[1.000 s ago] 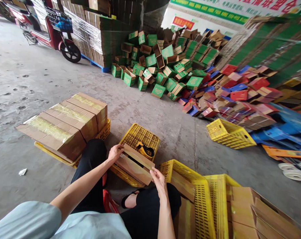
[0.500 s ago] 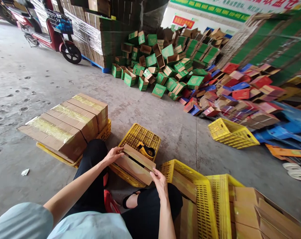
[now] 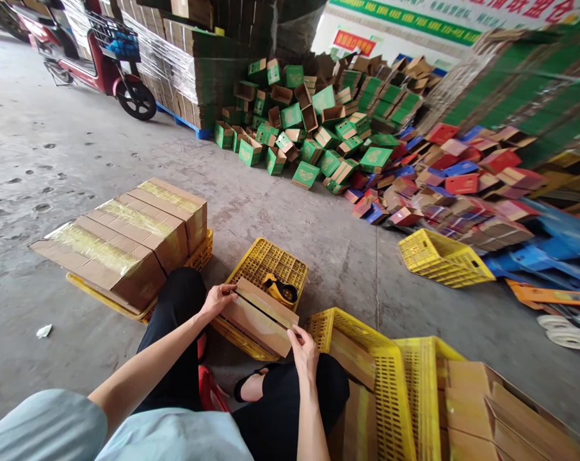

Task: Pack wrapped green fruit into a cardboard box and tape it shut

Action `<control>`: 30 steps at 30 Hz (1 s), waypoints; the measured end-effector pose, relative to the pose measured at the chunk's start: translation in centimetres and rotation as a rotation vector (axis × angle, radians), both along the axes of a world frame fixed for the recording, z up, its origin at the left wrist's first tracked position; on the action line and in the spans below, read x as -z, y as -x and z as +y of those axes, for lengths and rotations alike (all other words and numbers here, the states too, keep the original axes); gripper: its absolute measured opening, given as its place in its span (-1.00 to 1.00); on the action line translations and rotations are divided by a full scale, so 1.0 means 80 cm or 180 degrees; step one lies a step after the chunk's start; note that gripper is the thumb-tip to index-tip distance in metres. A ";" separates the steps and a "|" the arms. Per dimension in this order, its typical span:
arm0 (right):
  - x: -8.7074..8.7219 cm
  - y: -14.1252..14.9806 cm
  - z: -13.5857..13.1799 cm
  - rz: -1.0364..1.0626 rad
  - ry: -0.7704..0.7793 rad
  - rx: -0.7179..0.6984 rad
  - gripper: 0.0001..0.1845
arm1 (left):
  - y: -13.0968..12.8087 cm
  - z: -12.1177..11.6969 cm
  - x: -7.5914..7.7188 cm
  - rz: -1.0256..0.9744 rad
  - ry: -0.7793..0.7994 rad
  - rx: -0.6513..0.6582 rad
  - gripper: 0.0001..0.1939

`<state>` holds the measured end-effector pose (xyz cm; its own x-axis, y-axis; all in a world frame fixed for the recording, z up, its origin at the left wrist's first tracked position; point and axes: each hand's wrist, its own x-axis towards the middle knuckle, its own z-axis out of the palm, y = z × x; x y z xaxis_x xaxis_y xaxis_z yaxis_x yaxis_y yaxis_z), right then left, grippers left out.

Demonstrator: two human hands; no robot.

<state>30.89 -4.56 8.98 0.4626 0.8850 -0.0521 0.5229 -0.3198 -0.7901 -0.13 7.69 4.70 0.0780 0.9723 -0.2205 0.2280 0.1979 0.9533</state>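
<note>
A small brown cardboard box (image 3: 257,322) rests on an upturned yellow crate (image 3: 290,264) between my knees. Its two top flaps lie nearly level, with a narrow dark slit along the middle. At the box's left end, my left hand (image 3: 217,301) is closed on the flap edges. My right hand (image 3: 303,349) pinches the opposite end near the slit. Just behind the box, a yellow and black tape dispenser (image 3: 281,289) lies on the crate.
Large taped cartons (image 3: 121,240) sit on a yellow crate at left. More yellow crates (image 3: 390,378) holding cardboard boxes (image 3: 482,397) stand at right. Beyond are a pile of green boxes (image 3: 309,150), red and blue boxes (image 3: 463,182), a yellow basket (image 3: 443,259) and a red scooter (image 3: 91,70).
The gap between the box's top flaps has narrowed as both hands press the flaps down. The hands stay at the same ends, and the view has shifted slightly.
</note>
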 end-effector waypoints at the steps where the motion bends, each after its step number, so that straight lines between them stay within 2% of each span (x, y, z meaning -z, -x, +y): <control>1: 0.002 0.001 0.000 -0.0078 -0.0015 -0.0005 -0.38 | -0.001 0.000 0.002 -0.0010 0.0006 -0.0049 -0.50; 7: 0.013 -0.004 -0.005 -0.0165 -0.0015 -0.0041 -0.43 | -0.005 0.001 0.007 0.0087 -0.0105 -0.0197 -0.60; 16: 0.022 -0.006 -0.007 0.0088 -0.0007 0.0236 -0.50 | -0.009 0.007 0.009 0.0315 -0.0105 -0.0269 -0.70; 24: 0.032 -0.008 -0.007 0.0602 0.0098 0.0454 -0.44 | -0.010 0.008 0.010 0.0470 -0.0112 -0.0255 -0.73; 30: 0.034 -0.011 -0.008 0.1407 0.0036 0.0541 -0.41 | -0.011 0.009 0.008 0.0605 -0.0132 -0.0270 -0.75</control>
<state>31.74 -5.22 6.30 0.5321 0.7970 -0.2857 0.0768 -0.3815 -0.9212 0.76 8.43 4.05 -0.0438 0.9821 -0.1832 0.3888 0.1857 0.9024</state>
